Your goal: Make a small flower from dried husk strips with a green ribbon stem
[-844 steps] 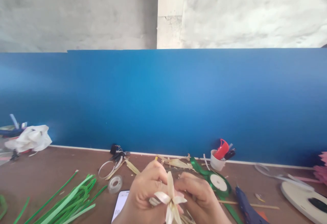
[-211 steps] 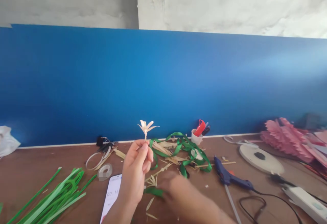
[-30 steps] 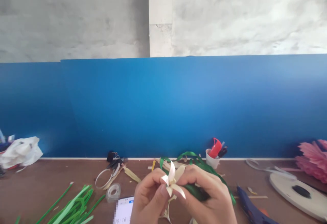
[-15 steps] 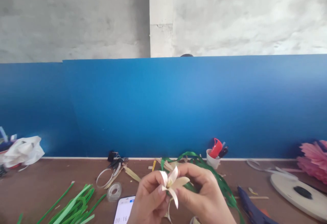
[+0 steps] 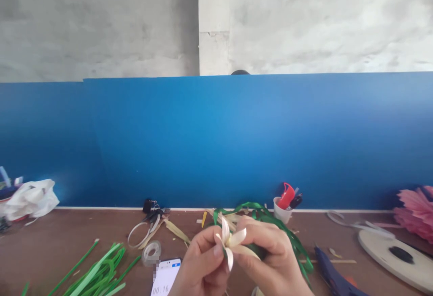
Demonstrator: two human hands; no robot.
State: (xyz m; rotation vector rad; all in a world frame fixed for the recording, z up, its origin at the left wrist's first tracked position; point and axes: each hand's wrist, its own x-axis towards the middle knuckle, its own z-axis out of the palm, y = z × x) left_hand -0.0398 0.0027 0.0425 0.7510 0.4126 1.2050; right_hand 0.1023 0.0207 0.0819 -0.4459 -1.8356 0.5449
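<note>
A small cream leaf flower [image 5: 230, 241] with pointed petals is held low in the middle, between both hands. My left hand [image 5: 203, 266] pinches it from the left, thumb and fingers closed at its base. My right hand [image 5: 270, 260] is closed on it from the right, fingers curled around a green ribbon [image 5: 292, 242] that trails off to the right. The flower's stem is hidden behind my fingers.
On the brown table: green strips [image 5: 98, 275] at the left, a tape roll [image 5: 151, 253], a phone [image 5: 165, 278], keys [image 5: 152, 210], a white cup with a red tool [image 5: 284, 206], a blue glue gun [image 5: 333, 278], a white disc [image 5: 395, 260], pink paper flowers [image 5: 414, 210], a white bag [image 5: 30, 197]. A blue board [image 5: 216, 143] stands behind.
The flower has turned a little in my fingers over the last second and its petals point differently. Both hands stay in the same place, and a dark shape now shows above the board.
</note>
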